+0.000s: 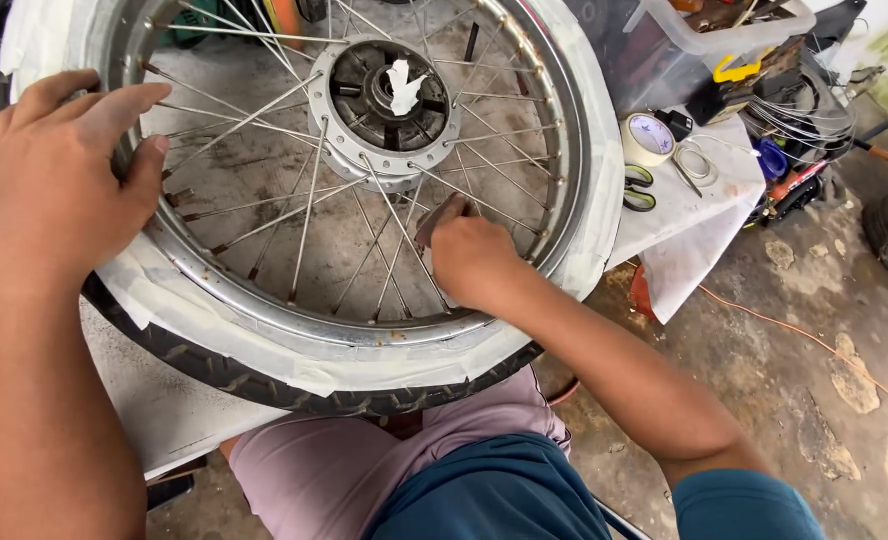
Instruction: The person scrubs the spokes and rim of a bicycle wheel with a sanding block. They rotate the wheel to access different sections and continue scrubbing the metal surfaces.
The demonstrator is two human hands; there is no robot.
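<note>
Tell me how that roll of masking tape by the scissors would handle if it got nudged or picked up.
The roll of masking tape lies flat on the white table cover, so a nudge would probably slide it, not roll it. It looks light and fairly stiff, being a wound ring. Stood on edge, it would likely roll toward the scissors.

At two o'clock a roll of white tape point(647, 138) lies on the paper-covered tabletop point(699, 205), with green-handled scissors point(638, 187) just below it. Behind, at one o'clock, stands a clear plastic bin point(664, 45) beside coiled black cables point(802, 110). An orange cord point(804, 335) crosses the stained concrete floor point(814, 400) at four o'clock.
</note>
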